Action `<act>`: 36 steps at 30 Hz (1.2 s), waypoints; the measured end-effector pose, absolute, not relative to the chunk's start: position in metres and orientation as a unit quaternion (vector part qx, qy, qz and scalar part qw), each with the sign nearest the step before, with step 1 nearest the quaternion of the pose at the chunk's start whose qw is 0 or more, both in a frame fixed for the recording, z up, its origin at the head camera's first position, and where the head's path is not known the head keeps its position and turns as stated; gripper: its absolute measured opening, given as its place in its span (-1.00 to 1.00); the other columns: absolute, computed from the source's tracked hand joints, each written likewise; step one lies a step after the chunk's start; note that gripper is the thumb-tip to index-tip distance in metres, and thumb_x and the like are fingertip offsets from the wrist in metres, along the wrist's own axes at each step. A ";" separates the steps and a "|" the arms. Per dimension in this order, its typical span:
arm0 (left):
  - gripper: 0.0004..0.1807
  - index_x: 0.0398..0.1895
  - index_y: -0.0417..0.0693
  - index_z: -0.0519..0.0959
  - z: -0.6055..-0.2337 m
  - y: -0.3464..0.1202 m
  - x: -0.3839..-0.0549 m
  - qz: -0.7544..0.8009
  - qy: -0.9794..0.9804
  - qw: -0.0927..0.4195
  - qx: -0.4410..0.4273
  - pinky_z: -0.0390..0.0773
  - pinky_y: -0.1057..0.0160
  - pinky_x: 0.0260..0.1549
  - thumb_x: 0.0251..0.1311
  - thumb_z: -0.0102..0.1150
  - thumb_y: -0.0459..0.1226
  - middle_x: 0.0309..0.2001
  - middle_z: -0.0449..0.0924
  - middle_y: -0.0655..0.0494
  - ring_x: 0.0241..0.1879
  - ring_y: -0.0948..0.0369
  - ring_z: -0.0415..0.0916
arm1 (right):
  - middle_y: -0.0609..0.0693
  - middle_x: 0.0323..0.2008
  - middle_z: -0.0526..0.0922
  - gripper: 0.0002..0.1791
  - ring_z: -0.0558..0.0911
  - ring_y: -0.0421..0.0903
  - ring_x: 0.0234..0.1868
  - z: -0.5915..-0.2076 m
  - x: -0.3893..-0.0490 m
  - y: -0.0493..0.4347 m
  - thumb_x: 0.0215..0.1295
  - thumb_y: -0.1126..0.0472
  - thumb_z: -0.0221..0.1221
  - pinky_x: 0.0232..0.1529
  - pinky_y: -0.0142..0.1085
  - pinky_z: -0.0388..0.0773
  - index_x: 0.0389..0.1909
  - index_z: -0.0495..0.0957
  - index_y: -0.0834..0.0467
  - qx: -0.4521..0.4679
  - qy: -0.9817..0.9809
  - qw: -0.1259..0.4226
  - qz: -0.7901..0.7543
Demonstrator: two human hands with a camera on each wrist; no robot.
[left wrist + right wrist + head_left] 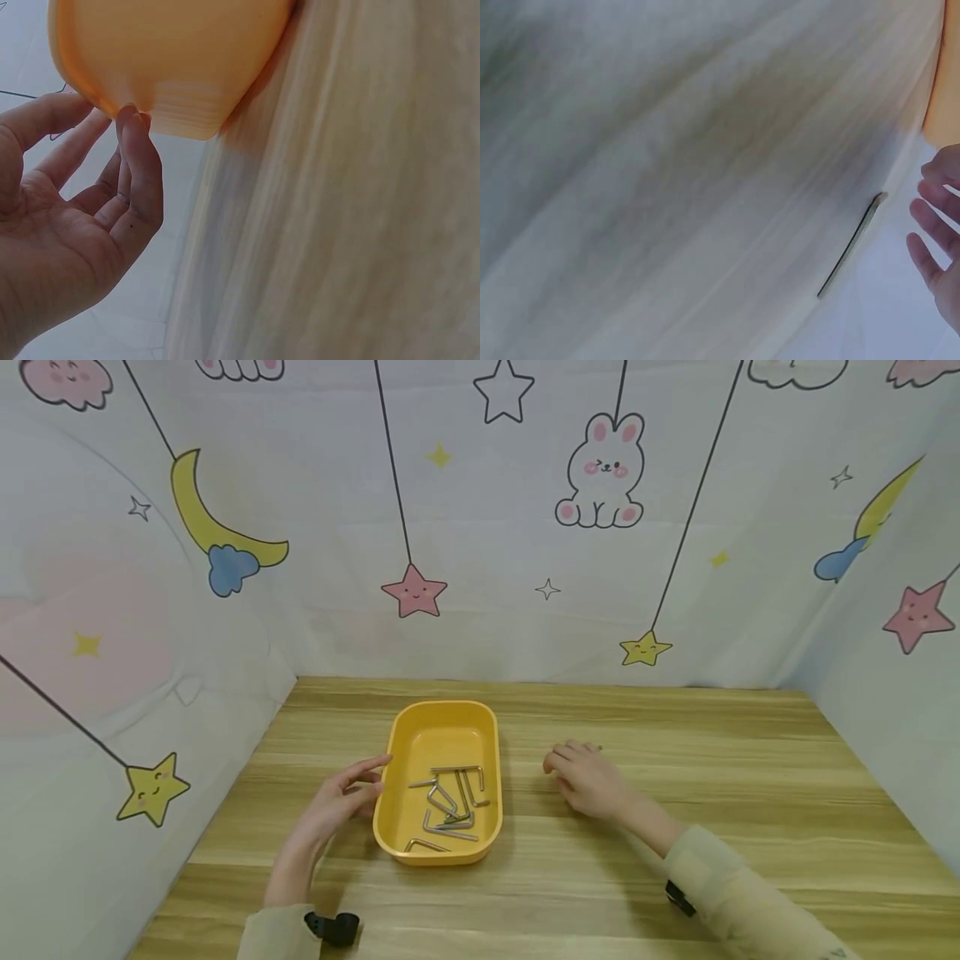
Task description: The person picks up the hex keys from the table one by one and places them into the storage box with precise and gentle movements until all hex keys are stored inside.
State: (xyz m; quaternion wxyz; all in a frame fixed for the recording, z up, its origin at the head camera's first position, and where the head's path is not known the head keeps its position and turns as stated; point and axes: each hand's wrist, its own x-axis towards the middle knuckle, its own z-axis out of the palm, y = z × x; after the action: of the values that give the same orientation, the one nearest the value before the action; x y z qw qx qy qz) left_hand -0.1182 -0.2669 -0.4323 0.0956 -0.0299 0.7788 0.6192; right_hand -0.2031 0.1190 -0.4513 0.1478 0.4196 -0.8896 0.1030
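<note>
A yellow rectangular bin (444,739) stands on the table, with several L-shaped metal hex keys (456,769) lying loose toward its near end. My left hand (347,795) is at the bin's left side, fingertips against the outer wall near the rim; the left wrist view shows the fingers (141,165) loosely bent there. To the right of the bin, my right hand (588,779) is low over the table, fingers relaxed and holding nothing. Just beyond those fingers a single hex key (853,244) lies on the wood, mostly hidden by the hand in the head view.
The wood-grain table (570,893) is bounded by a white cloth backdrop (510,635) with printed stars, moons and a bunny at the back and both sides. Each wrist carries a small black camera, such as the one on the left sleeve (337,929).
</note>
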 end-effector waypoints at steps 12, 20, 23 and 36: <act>-0.45 0.39 -0.03 0.32 -0.434 -0.266 -0.117 0.616 0.782 0.089 -0.025 0.66 0.26 -0.20 0.34 0.09 -0.25 0.09 0.35 -0.20 -0.15 0.22 0.52 | -0.06 -0.39 0.47 -0.77 0.42 -0.06 -0.36 -0.452 -0.217 0.140 0.06 0.46 0.20 -0.37 -0.20 0.36 -0.31 0.50 0.10 0.435 -0.878 0.200 0.026; -0.46 0.39 -0.02 0.32 -0.435 -0.267 -0.118 0.616 0.783 0.089 -0.027 0.65 0.26 -0.20 0.34 0.09 -0.25 0.09 0.34 -0.19 -0.15 0.22 0.52 | -0.06 -0.44 0.44 -0.89 0.45 -0.06 -0.35 -0.451 -0.225 0.147 0.20 0.38 0.14 -0.34 -0.15 0.44 -0.33 0.47 0.10 0.445 -0.873 0.197 -0.035; -0.45 0.39 -0.02 0.32 -0.435 -0.267 -0.118 0.616 0.782 0.090 -0.027 0.65 0.27 -0.19 0.34 0.09 -0.25 0.10 0.34 -0.20 -0.14 0.22 0.52 | -0.05 -0.43 0.47 -0.90 0.47 -0.05 -0.34 -0.451 -0.226 0.147 0.19 0.37 0.16 -0.30 -0.14 0.48 -0.34 0.48 0.11 0.455 -0.867 0.196 -0.051; -0.45 0.39 -0.01 0.32 -0.434 -0.267 -0.117 0.614 0.784 0.091 -0.031 0.64 0.30 -0.22 0.33 0.10 -0.24 0.10 0.34 -0.19 -0.16 0.24 0.52 | -0.05 -0.35 0.57 -0.93 0.53 -0.06 -0.31 -0.451 -0.229 0.147 0.35 0.24 0.10 -0.27 -0.19 0.49 -0.22 0.52 0.13 0.489 -0.845 0.192 -0.097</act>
State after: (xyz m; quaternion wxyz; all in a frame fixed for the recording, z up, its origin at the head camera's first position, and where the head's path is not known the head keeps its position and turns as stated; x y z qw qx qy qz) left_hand -0.1172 -0.2665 -0.4342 0.0907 -0.0311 0.7836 0.6138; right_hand -0.2289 0.1466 -0.4512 0.1923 0.4888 -0.8454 -0.0969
